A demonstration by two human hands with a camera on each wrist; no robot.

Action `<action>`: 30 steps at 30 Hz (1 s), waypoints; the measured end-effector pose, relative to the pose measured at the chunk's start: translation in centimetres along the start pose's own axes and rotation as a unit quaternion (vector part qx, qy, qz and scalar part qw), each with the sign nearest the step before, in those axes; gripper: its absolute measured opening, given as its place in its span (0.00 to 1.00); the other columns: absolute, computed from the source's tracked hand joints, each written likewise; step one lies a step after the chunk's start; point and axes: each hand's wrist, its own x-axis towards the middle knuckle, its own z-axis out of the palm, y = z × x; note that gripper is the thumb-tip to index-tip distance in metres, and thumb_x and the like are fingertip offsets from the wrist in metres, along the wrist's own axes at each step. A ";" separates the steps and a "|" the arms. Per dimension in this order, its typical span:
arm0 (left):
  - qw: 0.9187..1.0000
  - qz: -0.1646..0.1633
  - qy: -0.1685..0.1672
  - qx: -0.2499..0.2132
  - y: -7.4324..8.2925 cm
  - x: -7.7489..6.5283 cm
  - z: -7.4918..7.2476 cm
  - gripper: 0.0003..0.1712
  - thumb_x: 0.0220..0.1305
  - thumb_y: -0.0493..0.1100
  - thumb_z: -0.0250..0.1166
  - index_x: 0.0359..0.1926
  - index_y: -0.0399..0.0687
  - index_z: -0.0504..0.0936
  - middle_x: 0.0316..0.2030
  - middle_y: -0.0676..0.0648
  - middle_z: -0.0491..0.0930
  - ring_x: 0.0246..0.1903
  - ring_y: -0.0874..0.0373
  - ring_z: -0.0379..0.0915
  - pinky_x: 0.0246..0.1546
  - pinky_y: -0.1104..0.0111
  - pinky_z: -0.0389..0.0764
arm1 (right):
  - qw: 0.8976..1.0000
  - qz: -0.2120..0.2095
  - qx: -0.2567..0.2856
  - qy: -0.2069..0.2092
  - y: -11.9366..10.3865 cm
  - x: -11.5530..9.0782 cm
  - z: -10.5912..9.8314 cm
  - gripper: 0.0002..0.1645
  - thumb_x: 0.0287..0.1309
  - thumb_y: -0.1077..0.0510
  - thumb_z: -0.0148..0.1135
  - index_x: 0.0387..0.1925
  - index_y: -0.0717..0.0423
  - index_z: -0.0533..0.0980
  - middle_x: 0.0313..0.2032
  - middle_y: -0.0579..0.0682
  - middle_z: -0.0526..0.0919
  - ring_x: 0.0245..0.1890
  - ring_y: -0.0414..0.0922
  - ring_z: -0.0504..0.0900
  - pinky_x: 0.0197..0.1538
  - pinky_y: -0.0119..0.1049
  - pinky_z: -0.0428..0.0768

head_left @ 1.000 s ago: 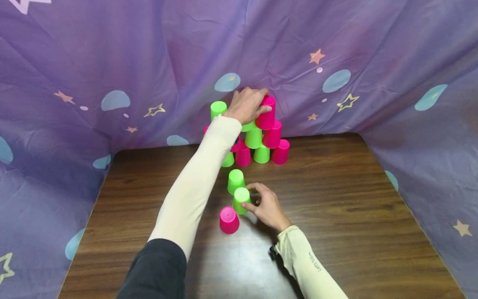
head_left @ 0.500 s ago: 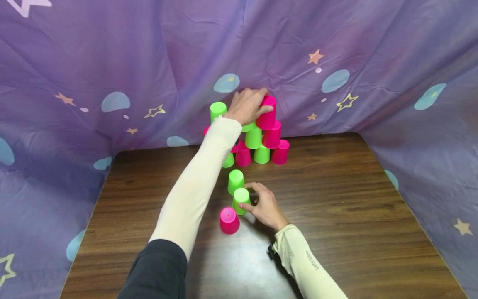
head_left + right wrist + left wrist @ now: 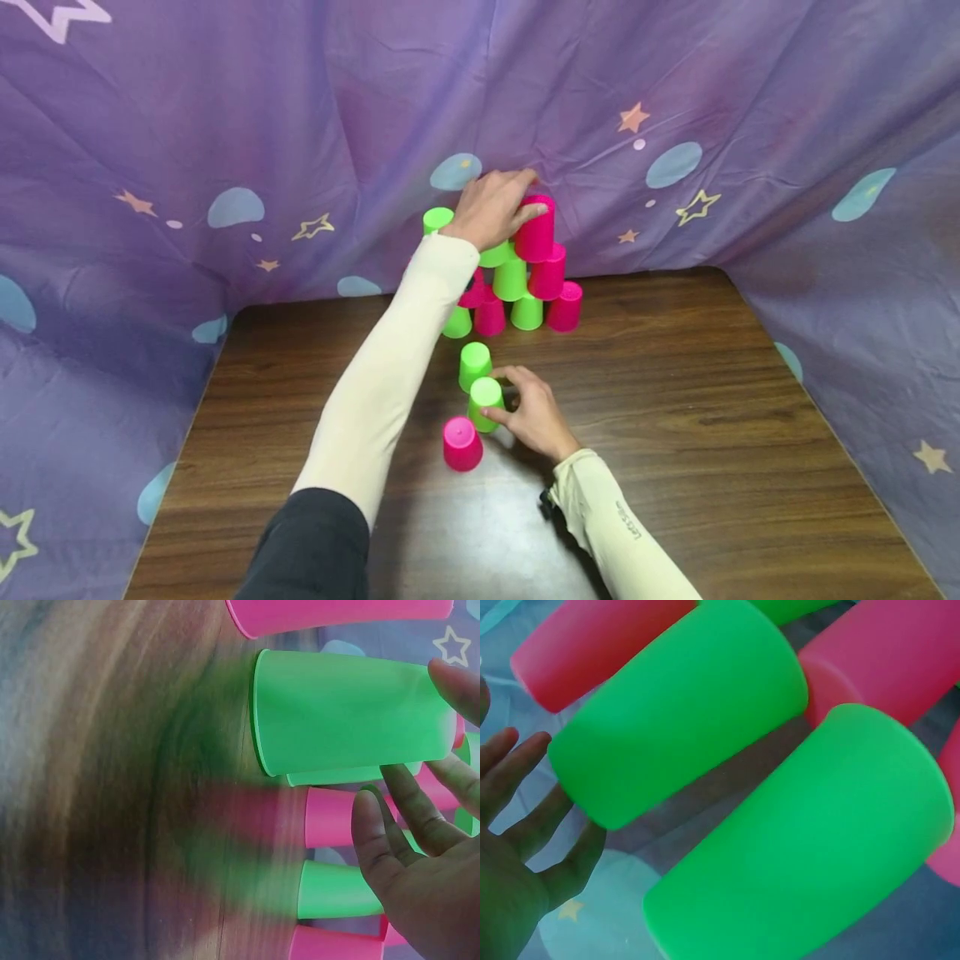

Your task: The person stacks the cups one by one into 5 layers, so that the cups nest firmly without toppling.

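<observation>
In the head view my left hand [image 3: 491,208] is at the top of a cup stack. Its thumb lies in front of the upper pink cup [image 3: 536,237] and its fingers reach above it. The left wrist view shows those fingers spread beside a green cup [image 3: 682,712]. My right hand [image 3: 534,417] pinches an upside-down green cup [image 3: 485,406] on the table between thumb and finger. A second green cup [image 3: 475,365] stands behind that one, and a pink cup [image 3: 462,446] stands in front to the left.
Several pink and green cups form a tiered stack near the table's [image 3: 675,400] back edge, such as the low pink cup [image 3: 565,307] at right. My left forearm covers the stack's left part. A purple patterned curtain [image 3: 360,125] hangs behind.
My left thumb has lifted a little along the upper pink cup, and the hand has moved slightly up. My right hand and the cups look the same.
</observation>
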 end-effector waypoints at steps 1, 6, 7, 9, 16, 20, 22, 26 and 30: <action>1.000 0.000 0.003 -0.001 -0.1 -0.1 -0.1 0.26 0.73 0.58 0.58 0.64 0.50 0.74 0.58 0.49 0.83 0.55 0.50 0.81 0.50 0.57 0.82 | 1.000 -0.001 0.001 -0.001 0.0 0.0 0.0 0.32 0.44 0.56 0.80 0.53 0.54 0.79 0.49 0.54 0.84 0.53 0.55 0.83 0.58 0.52 0.80; 1.000 0.001 0.025 -0.005 -0.5 -0.7 -0.8 0.22 0.76 0.54 0.53 0.63 0.51 0.76 0.59 0.49 0.83 0.55 0.52 0.81 0.51 0.59 0.82 | 1.000 -0.018 -0.003 0.008 0.0 0.2 -0.3 0.31 0.44 0.57 0.80 0.52 0.56 0.80 0.49 0.54 0.84 0.54 0.55 0.82 0.59 0.53 0.79; 1.000 0.002 0.030 -0.005 -0.6 -0.9 -1.0 0.22 0.77 0.54 0.52 0.62 0.50 0.77 0.59 0.49 0.83 0.55 0.52 0.81 0.51 0.60 0.82 | 1.000 -0.020 -0.004 0.010 0.0 0.3 -0.5 0.31 0.44 0.56 0.80 0.52 0.57 0.80 0.49 0.55 0.84 0.54 0.55 0.82 0.60 0.54 0.79; 0.999 0.006 0.039 -0.009 -0.7 -1.4 -1.5 0.21 0.77 0.53 0.51 0.62 0.50 0.77 0.59 0.49 0.83 0.56 0.53 0.81 0.54 0.60 0.81 | 1.000 -0.024 -0.007 0.011 0.0 0.5 -0.8 0.31 0.44 0.56 0.80 0.52 0.57 0.80 0.49 0.54 0.85 0.53 0.55 0.82 0.59 0.54 0.79; 0.996 0.003 0.073 -0.043 -1.6 -4.4 -3.1 0.20 0.78 0.51 0.50 0.60 0.50 0.79 0.56 0.50 0.84 0.54 0.53 0.80 0.53 0.60 0.81 | 0.999 -0.035 -0.021 0.002 -0.1 1.0 -2.2 0.30 0.46 0.55 0.80 0.52 0.57 0.80 0.48 0.53 0.85 0.54 0.54 0.82 0.60 0.52 0.78; 0.993 0.002 0.102 -0.060 -2.5 -6.4 -3.4 0.20 0.78 0.50 0.50 0.59 0.48 0.80 0.56 0.48 0.84 0.55 0.52 0.80 0.54 0.58 0.82 | 0.999 -0.033 -0.021 0.001 -0.1 1.4 -2.7 0.29 0.46 0.55 0.79 0.51 0.56 0.80 0.48 0.53 0.85 0.55 0.56 0.82 0.60 0.53 0.78; 0.991 -0.001 0.117 -0.065 -3.0 -7.5 -3.5 0.19 0.77 0.50 0.51 0.59 0.48 0.80 0.55 0.47 0.84 0.55 0.50 0.80 0.54 0.57 0.81 | 0.999 -0.031 -0.020 0.001 -0.2 1.6 -2.9 0.29 0.47 0.55 0.79 0.51 0.56 0.80 0.48 0.53 0.85 0.55 0.57 0.81 0.61 0.53 0.77; 0.988 -0.013 0.136 -0.067 -4.0 -9.8 -3.2 0.18 0.77 0.49 0.53 0.57 0.48 0.81 0.51 0.47 0.86 0.51 0.49 0.80 0.51 0.56 0.80 | 0.999 -0.031 -0.022 -0.002 -0.4 2.0 -3.3 0.30 0.47 0.54 0.79 0.53 0.58 0.79 0.50 0.54 0.85 0.57 0.56 0.81 0.62 0.54 0.76; 0.985 -0.016 0.152 -0.078 -4.8 -12.3 -2.3 0.18 0.76 0.48 0.53 0.56 0.45 0.82 0.51 0.45 0.86 0.51 0.48 0.80 0.51 0.55 0.81 | 0.999 -0.034 -0.027 -0.002 -0.7 2.3 -3.7 0.30 0.47 0.54 0.79 0.53 0.57 0.79 0.50 0.53 0.85 0.56 0.54 0.81 0.62 0.53 0.77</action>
